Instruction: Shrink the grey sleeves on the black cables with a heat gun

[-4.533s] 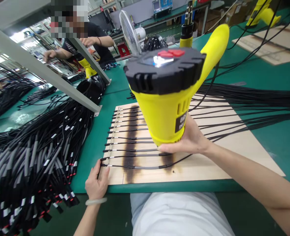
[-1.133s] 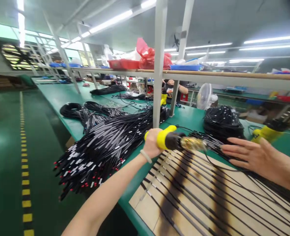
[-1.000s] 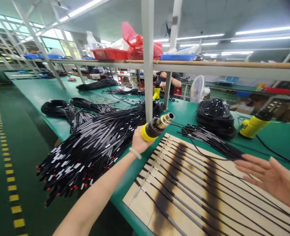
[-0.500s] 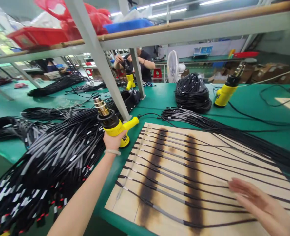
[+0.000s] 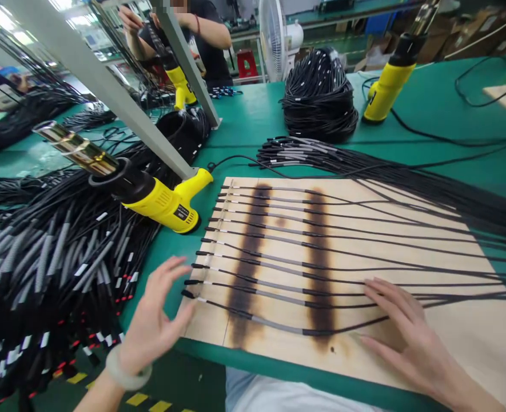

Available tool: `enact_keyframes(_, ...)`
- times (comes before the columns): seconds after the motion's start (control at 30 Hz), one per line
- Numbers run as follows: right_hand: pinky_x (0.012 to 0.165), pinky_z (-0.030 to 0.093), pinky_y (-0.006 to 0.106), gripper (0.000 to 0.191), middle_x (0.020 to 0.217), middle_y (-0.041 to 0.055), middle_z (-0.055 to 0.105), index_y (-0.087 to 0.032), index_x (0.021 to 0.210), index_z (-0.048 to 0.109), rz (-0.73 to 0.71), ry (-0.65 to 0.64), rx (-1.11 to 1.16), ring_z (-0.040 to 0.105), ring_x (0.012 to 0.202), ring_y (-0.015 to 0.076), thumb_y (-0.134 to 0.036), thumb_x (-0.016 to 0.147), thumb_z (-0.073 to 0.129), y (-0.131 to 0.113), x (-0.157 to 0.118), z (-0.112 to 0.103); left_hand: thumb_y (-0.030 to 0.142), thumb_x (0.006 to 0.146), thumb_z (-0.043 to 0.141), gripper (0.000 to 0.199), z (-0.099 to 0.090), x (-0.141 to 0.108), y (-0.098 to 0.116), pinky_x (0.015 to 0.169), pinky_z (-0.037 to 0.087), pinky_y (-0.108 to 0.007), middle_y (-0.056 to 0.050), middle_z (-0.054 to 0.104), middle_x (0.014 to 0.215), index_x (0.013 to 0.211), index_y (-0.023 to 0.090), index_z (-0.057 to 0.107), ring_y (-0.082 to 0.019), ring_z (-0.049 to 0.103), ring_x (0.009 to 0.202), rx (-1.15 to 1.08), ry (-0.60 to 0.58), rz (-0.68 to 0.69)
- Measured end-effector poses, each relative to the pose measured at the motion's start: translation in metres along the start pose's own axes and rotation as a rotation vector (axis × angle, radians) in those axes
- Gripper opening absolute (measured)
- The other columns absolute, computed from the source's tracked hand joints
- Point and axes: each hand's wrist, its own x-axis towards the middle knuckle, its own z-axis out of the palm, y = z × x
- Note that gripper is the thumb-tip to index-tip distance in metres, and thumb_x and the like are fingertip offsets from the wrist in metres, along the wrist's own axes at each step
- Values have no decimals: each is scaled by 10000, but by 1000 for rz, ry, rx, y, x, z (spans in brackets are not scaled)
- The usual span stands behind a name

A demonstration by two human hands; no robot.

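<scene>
My left hand (image 5: 160,312) has its fingers apart, beside the left edge of a wooden board (image 5: 450,343) and near the ends of the lowest cables. Nothing is in it. Over the right part of the board, my right hand (image 5: 407,332) spreads its fingers at the lower cables, holding nothing. Several black cables with grey sleeves (image 5: 278,296) lie side by side across the board, over two dark scorched bands. A yellow heat gun (image 5: 162,203) rests on the green table left of the board, its metal nozzle pointing up and left.
A large cable heap (image 5: 64,257) covers the left side. Behind the board are a coiled bundle (image 5: 319,97), long loose cables (image 5: 313,151) and another heat gun (image 5: 390,86). A metal post (image 5: 119,103) slants down to the table. A person (image 5: 205,34) works beyond, near a fan (image 5: 274,40).
My left hand has let go of the heat gun and moved down to the board's left edge. My right hand has come lower over the cables. The camera view has tilted down.
</scene>
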Motion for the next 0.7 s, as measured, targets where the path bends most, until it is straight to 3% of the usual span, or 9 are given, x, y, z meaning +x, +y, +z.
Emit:
enact_keyframes(0.07, 982, 359, 490, 646, 1306, 112, 436, -215, 1330, 353, -9, -5, -9, 383, 1227, 315, -371, 769, 632, 0, -1, 1, 250, 733, 560, 342, 7, -19, 8, 983, 375, -461, -65, 493, 1236, 1073, 269, 532, -290, 409, 1207, 127, -118, 149)
enact_keyframes(0.13, 985, 349, 497, 635, 1308, 115, 433, -211, 1325, 357, -5, -1, -15, 380, 1229, 318, -362, 770, 628, -1, 0, 2, 192, 741, 522, 229, 16, -25, 12, 887, 417, -427, -77, 545, 1126, 961, 247, 560, -281, 466, 1123, 233, -163, 223)
enact_keyframes(0.33, 993, 338, 489, 564, 1318, 127, 412, -190, 1292, 381, 44, 29, -28, 371, 1234, 314, -358, 797, 592, -2, 1, 3, 175, 794, 454, 91, 18, -8, 17, 733, 366, -356, -16, 610, 776, 756, 217, 526, -191, 562, 785, 377, -119, 294)
enact_keyframes(0.4, 992, 336, 484, 539, 1316, 129, 413, -187, 1283, 391, 57, 42, -29, 373, 1231, 314, -367, 809, 574, -3, 1, 4, 190, 799, 462, 105, 15, 0, 20, 732, 356, -351, -20, 618, 797, 832, 218, 558, -189, 560, 777, 407, -138, 292)
enact_keyframes(0.53, 964, 353, 472, 532, 1289, 130, 440, -189, 1296, 388, 56, 80, -46, 411, 1196, 315, -410, 833, 533, -4, 3, 4, 164, 807, 456, 346, 22, 15, 25, 718, 349, -357, -78, 603, 1025, 1142, 221, 518, -236, 538, 932, 517, -156, 276)
enact_keyframes(0.6, 946, 365, 469, 545, 1271, 133, 456, -187, 1310, 376, 44, 97, -71, 433, 1174, 318, -433, 843, 511, -2, 5, 3, 144, 824, 431, 282, 27, 21, 26, 721, 342, -366, -91, 593, 1037, 1073, 210, 546, -245, 526, 946, 548, -184, 280)
enact_keyframes(0.7, 920, 370, 485, 561, 1262, 143, 463, -179, 1312, 372, 23, 101, -123, 445, 1155, 339, -473, 846, 475, 7, 5, 4, 124, 848, 387, 178, 29, 25, 24, 758, 332, -390, -75, 603, 884, 857, 180, 556, -219, 536, 841, 517, -222, 309)
